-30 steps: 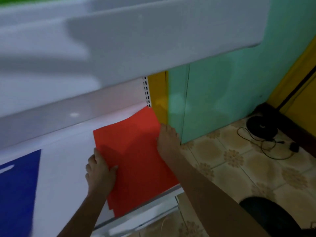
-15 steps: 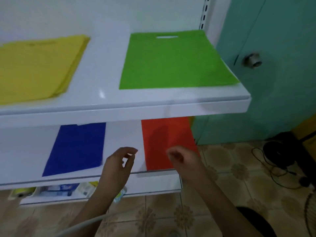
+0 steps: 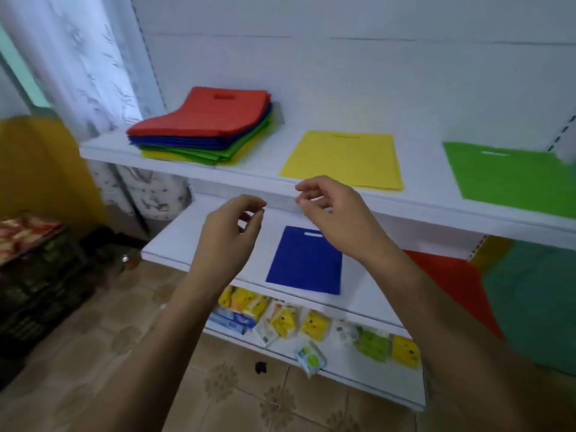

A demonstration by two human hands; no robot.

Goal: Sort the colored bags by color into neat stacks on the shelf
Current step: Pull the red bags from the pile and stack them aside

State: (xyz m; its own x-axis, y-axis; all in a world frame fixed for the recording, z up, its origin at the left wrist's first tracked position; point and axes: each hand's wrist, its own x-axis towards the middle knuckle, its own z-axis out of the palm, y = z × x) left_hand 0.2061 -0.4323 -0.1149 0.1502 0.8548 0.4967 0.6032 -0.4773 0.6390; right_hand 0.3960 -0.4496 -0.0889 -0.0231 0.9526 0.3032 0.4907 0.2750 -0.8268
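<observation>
We see the mixed stack of bags (image 3: 202, 126) at the left end of the upper shelf (image 3: 265, 177), red on top, then blue, green, yellow at the bottom; edges fanned, not flush; its left part humps up a little, so the bags look soft.

Sorted singles lie flat: yellow bag (image 3: 343, 160) mid upper shelf, green bag (image 3: 514, 179) at its right end, blue bag (image 3: 307, 263) on the lower shelf (image 3: 174, 241), red bag (image 3: 448, 275) further right on that shelf, partly hidden by the right forearm.

Left hand (image 3: 227, 238) and right hand (image 3: 333, 213) hover in front of the shelves between the two levels; both grips loosely curled, fingers relaxed, holding nothing; neither touches a bag.

Handling, our judgement: thin non-woven fabric, light, floppy, likely to sag if lifted by one corner; layers may cling or slide, so peel only the top red one; take hold at a near edge or corner with thumb under, or by the die-cut handle slot; two hands keep it flat.

Orientation: stack's handle slot faces the back wall, long axis runs front to back, slightly skewed leftward; the yellow, green and blue bags also have slots at the rear; the red bag's slot is not visible.
</observation>
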